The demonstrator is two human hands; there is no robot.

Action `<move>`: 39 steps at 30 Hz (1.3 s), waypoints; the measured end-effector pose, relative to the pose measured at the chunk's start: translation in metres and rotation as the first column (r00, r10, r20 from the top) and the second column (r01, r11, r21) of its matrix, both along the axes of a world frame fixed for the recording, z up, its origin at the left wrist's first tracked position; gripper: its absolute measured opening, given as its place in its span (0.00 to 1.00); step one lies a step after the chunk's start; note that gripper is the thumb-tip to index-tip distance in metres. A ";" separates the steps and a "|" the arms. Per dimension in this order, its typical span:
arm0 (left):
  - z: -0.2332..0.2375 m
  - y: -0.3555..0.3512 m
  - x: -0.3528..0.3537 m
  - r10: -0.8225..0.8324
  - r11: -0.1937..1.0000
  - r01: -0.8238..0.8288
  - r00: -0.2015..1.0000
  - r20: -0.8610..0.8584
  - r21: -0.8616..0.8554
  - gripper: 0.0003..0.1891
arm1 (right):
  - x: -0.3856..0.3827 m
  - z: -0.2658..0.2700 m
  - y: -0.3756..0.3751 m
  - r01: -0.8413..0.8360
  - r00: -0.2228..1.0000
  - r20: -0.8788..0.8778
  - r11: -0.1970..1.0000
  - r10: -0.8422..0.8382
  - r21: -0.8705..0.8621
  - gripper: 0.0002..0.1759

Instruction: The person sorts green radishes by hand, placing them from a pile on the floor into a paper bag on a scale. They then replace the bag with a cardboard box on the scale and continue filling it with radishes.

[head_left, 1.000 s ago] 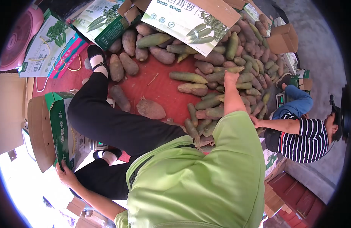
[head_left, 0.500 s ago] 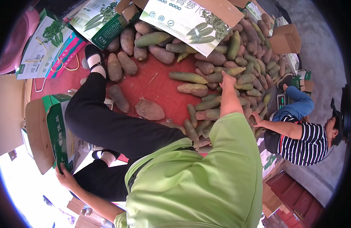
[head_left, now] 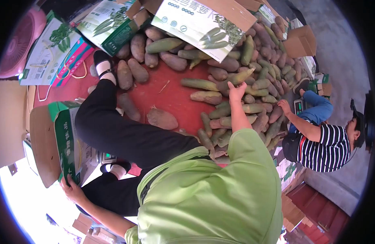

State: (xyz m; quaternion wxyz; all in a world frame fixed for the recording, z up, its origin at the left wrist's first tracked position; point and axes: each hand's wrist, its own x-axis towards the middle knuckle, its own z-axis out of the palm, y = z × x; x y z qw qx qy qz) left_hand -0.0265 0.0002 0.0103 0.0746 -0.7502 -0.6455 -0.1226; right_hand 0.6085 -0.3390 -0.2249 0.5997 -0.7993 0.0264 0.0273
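My right hand [head_left: 237,92] is closed on a long green radish [head_left: 241,75], which tilts up at its far right end over the pile. Around it lie many other green and purplish-brown radishes [head_left: 206,97], partly on a red floor covering [head_left: 163,91]. My left hand [head_left: 75,192] grips the near edge of an open green-and-white carton [head_left: 65,142] that stands beside my legs. The inside of that carton is mostly hidden from here.
A co-worker in a striped shirt [head_left: 323,148] crouches at the right, one hand [head_left: 284,106] at the pile. Printed cartons [head_left: 203,26] stand along the far side. A pink basin-like object [head_left: 27,44] is at far left. A scale [head_left: 108,157] sits near my foot.
The green radish in my right hand has tilted up and shifted slightly left. The co-worker's hand has moved up along the pile. My left hand stays on the carton edge.
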 end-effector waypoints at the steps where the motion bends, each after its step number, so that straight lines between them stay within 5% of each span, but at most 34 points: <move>1: 0.004 -0.005 0.011 -0.006 1.000 0.006 1.000 0.026 -0.011 0.13 | -0.007 0.004 0.004 -0.051 0.999 0.012 0.998 0.051 0.028 0.35; 4: 0.010 -0.003 0.015 -0.109 0.994 0.109 0.994 0.023 -0.014 0.12 | -0.028 0.016 0.024 -0.213 0.977 0.015 0.969 0.213 0.128 0.34; 9: 0.013 -0.005 0.023 -0.090 0.996 0.091 0.996 0.009 -0.016 0.10 | -0.053 0.040 0.070 -0.480 0.874 0.064 0.876 0.482 -0.044 0.34; 12: 0.011 -0.006 0.022 -0.097 0.995 0.097 0.995 0.037 -0.004 0.08 | -0.072 0.083 0.118 -0.619 0.785 0.071 0.781 0.615 0.081 0.35; 20: 0.028 -0.016 0.045 -0.002 1.000 0.001 0.999 0.047 0.006 0.05 | -0.119 0.200 0.252 -0.841 0.535 0.254 0.535 0.806 0.074 0.33; 22: 0.031 -0.015 0.047 0.005 1.000 -0.006 0.999 0.039 0.027 0.06 | -0.145 0.238 0.285 -0.888 0.457 0.372 0.392 0.808 0.240 0.34; 28: 0.029 -0.016 0.046 -0.027 0.999 0.026 0.999 0.037 0.045 0.04 | -0.219 0.316 0.361 -0.987 0.124 0.630 0.030 0.766 0.157 0.33; 30: 0.028 -0.015 0.045 -0.030 0.999 0.028 0.999 0.044 0.043 0.04 | -0.261 0.346 0.372 -0.946 0.142 0.569 -0.059 0.810 0.320 0.19; 32: 0.028 -0.015 0.045 -0.012 1.000 0.011 1.000 0.028 0.027 0.05 | -0.291 0.341 0.398 -0.922 0.062 0.635 -0.200 0.770 0.332 0.30; 34: 0.030 -0.016 0.045 -0.003 1.000 0.002 0.999 0.036 0.021 0.05 | -0.322 0.337 0.417 -0.987 -0.001 0.828 -0.132 0.560 0.089 0.29; 36: 0.025 -0.015 0.040 -0.043 0.998 0.040 0.998 0.054 0.054 0.05 | -0.352 0.330 0.432 -0.988 -0.156 0.683 -0.111 0.714 -0.110 0.31; 39: 0.019 -0.013 0.036 -0.014 1.000 0.014 1.000 0.019 0.014 0.07 | -0.382 0.306 0.444 -0.879 -0.251 0.634 0.102 0.732 -0.466 0.25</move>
